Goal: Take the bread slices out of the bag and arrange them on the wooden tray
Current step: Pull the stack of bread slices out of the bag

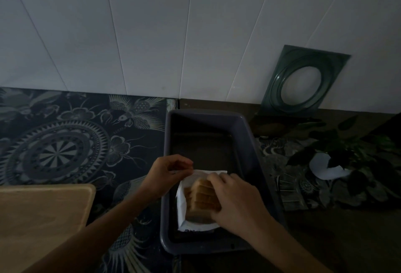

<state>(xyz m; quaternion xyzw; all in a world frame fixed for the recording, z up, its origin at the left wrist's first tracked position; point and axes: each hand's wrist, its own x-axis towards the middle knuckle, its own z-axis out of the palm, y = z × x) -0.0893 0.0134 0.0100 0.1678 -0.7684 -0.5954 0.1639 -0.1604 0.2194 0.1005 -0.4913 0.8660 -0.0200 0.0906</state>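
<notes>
While the left hand [167,173] pinches the crinkly white bag's [181,203] mouth, the right hand [236,203] clasps the soft stacked bread slices [200,196] inside it, within the grey plastic tub's [249,142] near end; the smooth wooden tray [43,218] lies bare at the counter's left edge.

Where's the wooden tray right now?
The wooden tray sits at the lower left of the head view, on the patterned cloth, left of the grey tub.

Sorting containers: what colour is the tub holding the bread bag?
Dark grey-purple tub, head view.

Wooden tray [43,214] bare; grey tub's [249,142] walls hem the bag [181,205].
</notes>
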